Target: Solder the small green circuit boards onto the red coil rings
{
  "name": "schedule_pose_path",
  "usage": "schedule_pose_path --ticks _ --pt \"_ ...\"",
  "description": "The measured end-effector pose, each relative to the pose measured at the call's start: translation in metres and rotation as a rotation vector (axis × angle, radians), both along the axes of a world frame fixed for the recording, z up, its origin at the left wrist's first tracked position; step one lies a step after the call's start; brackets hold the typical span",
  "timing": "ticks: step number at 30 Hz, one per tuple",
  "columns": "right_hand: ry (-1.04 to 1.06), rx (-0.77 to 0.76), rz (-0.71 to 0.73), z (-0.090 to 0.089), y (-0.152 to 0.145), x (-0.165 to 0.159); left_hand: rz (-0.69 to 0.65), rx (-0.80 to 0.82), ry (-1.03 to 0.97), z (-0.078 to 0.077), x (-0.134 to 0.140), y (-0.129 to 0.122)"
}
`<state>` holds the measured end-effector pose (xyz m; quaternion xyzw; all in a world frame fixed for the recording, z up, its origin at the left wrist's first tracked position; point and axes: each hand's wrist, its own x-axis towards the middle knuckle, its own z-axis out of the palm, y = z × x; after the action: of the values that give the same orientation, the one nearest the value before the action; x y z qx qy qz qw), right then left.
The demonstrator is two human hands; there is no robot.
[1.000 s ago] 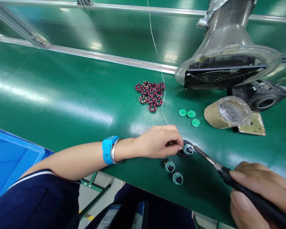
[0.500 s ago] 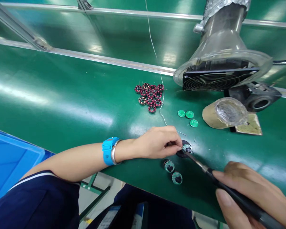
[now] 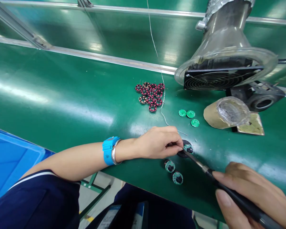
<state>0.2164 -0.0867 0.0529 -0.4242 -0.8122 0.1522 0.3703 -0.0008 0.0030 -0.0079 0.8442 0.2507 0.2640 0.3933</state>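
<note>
In my right hand [image 3: 250,194] is a soldering iron [image 3: 231,190], gripped by its black handle. Its metal tip points left and meets the edge of a small round green circuit board [image 3: 188,148]. That board sits on a dark round base [image 3: 181,153]. My left hand [image 3: 160,143] is closed in a pinch at the board's left edge; whatever lies between its fingertips is too small to make out. Two similar round board assemblies, one nearer [image 3: 177,178] and one farther [image 3: 169,166], lie just below on the green table.
Several red-and-black wound coil rings [image 3: 151,93] are grouped further back. Solder wire [image 3: 162,111] hangs down beside them onto the table. Three green discs [image 3: 190,114] lie right of it. Beyond stand a tan-wrapped cup [image 3: 212,114], an iron holder [image 3: 262,98] and a fume hood with fan [image 3: 219,78]. A blue bin [image 3: 14,165] is at left.
Both hands, the soldering iron and the board hold nearly the same position. The view has shifted very slightly.
</note>
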Motion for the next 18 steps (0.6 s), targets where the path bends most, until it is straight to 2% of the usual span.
schedule_pose_path --ticks 11,18 --pt "0.085 -0.094 -0.115 -0.014 -0.025 0.014 0.015 0.014 0.002 -0.001 0.000 0.000" --pt "0.145 0.030 -0.083 -0.005 -0.008 0.005 -0.022 0.033 -0.028 0.002 -0.002 0.000"
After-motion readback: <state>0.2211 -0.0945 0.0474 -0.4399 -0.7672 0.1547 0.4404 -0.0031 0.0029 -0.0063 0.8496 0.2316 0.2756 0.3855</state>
